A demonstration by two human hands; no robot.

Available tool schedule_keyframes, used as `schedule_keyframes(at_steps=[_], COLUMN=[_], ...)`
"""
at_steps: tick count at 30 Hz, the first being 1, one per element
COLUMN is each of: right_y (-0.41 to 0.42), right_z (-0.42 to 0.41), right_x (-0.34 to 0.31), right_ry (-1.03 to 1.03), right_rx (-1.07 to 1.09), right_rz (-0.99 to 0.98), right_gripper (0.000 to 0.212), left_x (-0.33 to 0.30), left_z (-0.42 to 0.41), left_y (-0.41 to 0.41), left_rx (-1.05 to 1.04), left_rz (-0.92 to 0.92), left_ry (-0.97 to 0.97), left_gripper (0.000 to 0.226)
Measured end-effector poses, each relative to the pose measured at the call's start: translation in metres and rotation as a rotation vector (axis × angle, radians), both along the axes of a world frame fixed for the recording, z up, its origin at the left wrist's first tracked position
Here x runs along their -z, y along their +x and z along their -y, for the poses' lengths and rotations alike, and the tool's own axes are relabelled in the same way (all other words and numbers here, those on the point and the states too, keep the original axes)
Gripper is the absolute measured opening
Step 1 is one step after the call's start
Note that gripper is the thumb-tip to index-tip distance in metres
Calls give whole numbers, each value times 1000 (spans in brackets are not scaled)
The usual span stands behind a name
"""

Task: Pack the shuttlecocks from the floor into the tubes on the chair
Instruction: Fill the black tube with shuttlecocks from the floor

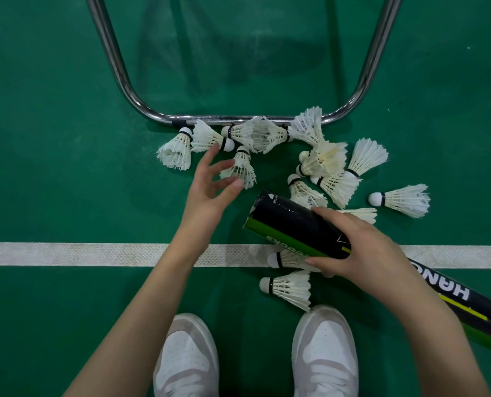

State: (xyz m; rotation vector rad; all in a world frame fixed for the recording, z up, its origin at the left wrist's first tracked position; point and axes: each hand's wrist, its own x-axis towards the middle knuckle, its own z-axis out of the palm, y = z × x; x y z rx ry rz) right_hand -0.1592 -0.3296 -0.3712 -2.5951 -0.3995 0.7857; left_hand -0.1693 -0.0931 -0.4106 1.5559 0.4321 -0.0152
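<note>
Your right hand [361,247] grips the dark tube [293,227] with its open mouth tilted toward the scattered shuttlecocks [324,167] on the green floor [52,138] — so your left hand [210,187], fingers spread and empty, can feed in the nearest shuttlecock [240,170] it reaches for.

White feathered shuttlecocks [323,163] strewn on green floor; black-green tube [293,229] tilted above, open-ended

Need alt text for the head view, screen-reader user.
Seen from above, a person's right hand grips a black-and-green tube while the open left hand reaches toward white shuttlecocks scattered on the green floor beside a chrome chair frame.
</note>
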Motion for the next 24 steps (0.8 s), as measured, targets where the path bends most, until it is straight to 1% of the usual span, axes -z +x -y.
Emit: schedule_keyframes(at_steps=[6, 11, 14, 17, 20, 24], right_y=[-1, -1, -1, -1, -1, -1], right_z=[-1, 0, 1, 2, 2, 2], right_x=[1, 2, 2, 3, 4, 4], right_ry=[5, 10, 8, 5, 6, 17], right_rx=[-4, -2, 2, 6, 10, 12], right_rz=[-1, -4, -11, -12, -11, -13], right_gripper=[75, 75, 76, 76, 76, 76], left_x=[12, 21, 22, 20, 15, 8], left_z=[-3, -1, -1, -1, 0, 0], left_y=[21, 32, 31, 25, 16, 2], left_rx=[71, 158, 105, -6, -116, -143], left_rz=[-18, -60, -83, -70, -47, -27], left_ry=[118, 204, 211, 222, 180, 201], left_gripper=[70, 63, 58, 48, 38, 39])
